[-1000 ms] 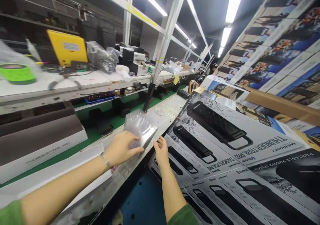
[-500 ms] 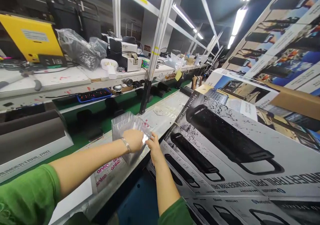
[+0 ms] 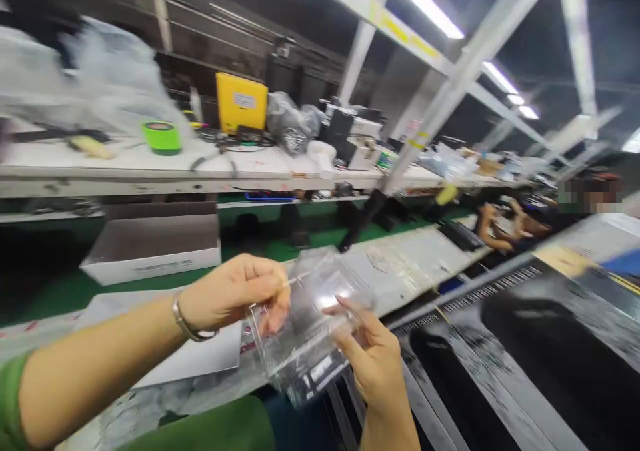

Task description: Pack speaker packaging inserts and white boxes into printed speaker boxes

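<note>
A clear plastic packaging tray [image 3: 313,334] is tilted between my hands, just above the front edge of the bench. My left hand [image 3: 250,291] pinches its left edge, thumb and fingers closed on the thin plastic. On the tray's right side my right hand [image 3: 367,344] grips it, fingers over the near face, partly blurred. Through the plastic a dark shape with white marks shows; I cannot tell whether it lies inside or behind. A white box panel [image 3: 200,351] lies under my left wrist.
Behind stands an open grey-and-white box [image 3: 160,264]. Above, a shelf [image 3: 185,179] carries a yellow case [image 3: 242,104], a green round device [image 3: 161,137] and plastic bags. Printed speaker cartons [image 3: 565,351] fill the right. A co-worker's arms [image 3: 495,231] show farther along the bench.
My view has swung left. The tray has come off the bench closer to me and tilted. My left hand has moved from over it to its left edge.
</note>
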Available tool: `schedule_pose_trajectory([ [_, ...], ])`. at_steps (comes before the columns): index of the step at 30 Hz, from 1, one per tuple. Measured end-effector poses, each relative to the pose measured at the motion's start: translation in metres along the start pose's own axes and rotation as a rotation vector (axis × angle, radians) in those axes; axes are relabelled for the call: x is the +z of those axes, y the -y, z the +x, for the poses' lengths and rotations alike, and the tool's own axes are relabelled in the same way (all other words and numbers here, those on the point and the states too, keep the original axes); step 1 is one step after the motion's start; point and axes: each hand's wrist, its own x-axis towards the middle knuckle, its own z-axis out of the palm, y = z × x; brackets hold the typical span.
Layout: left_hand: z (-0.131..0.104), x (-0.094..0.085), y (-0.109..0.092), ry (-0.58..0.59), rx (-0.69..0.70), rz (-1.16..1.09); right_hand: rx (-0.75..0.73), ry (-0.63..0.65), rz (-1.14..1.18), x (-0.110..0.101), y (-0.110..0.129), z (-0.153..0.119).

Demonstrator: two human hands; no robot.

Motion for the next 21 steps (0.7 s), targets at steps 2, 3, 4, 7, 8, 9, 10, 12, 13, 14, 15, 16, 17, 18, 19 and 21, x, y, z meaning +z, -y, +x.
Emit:
schedule_pose_trajectory([
  [2,-0.041,-0.017,0.045,-0.224,0.127,-0.164,0.156,-0.017,0.07,0.046,-0.017,-0.005],
  [3,-0.061,-0.025,0.065,-0.313,0.135,-0.129,0.232,-0.014,0.109,0.072,-0.031,-0.008],
  [4,-0.082,-0.034,0.082,-0.38,0.097,-0.026,0.294,0.007,0.136,0.099,-0.047,-0.013],
  [7,-0.144,-0.063,0.109,-0.673,-0.01,0.348,0.33,0.067,-0.011,0.163,-0.098,-0.026],
  [8,-0.164,-0.074,0.111,-0.785,-0.025,0.481,0.3,0.042,-0.141,0.176,-0.116,-0.028],
  [9,-0.183,-0.087,0.112,-0.886,-0.062,0.611,0.273,0.015,-0.276,0.186,-0.132,-0.029],
  [10,-0.2,-0.1,0.113,-0.968,-0.13,0.729,0.261,0.0,-0.389,0.192,-0.148,-0.028],
  [12,-0.229,-0.125,0.116,-1.056,-0.328,0.855,0.304,0.032,-0.477,0.199,-0.175,-0.027],
  [13,-0.241,-0.137,0.12,-1.075,-0.435,0.867,0.349,0.066,-0.469,0.202,-0.185,-0.027],
  [14,-0.25,-0.147,0.125,-1.086,-0.527,0.86,0.395,0.097,-0.456,0.205,-0.193,-0.027],
  [15,-0.257,-0.156,0.131,-1.096,-0.594,0.847,0.436,0.116,-0.455,0.208,-0.198,-0.027],
  [16,-0.262,-0.164,0.137,-1.106,-0.644,0.842,0.473,0.126,-0.473,0.212,-0.201,-0.028],
  [17,-0.265,-0.17,0.143,-1.116,-0.692,0.852,0.502,0.132,-0.496,0.215,-0.202,-0.029],
  [18,-0.267,-0.175,0.149,-1.126,-0.728,0.88,0.518,0.132,-0.513,0.217,-0.202,-0.03],
  [19,-0.267,-0.179,0.154,-1.136,-0.746,0.924,0.521,0.133,-0.508,0.219,-0.202,-0.031],
  [21,-0.267,-0.182,0.163,-1.17,-0.738,1.041,0.483,0.148,-0.401,0.22,-0.198,-0.032],
])
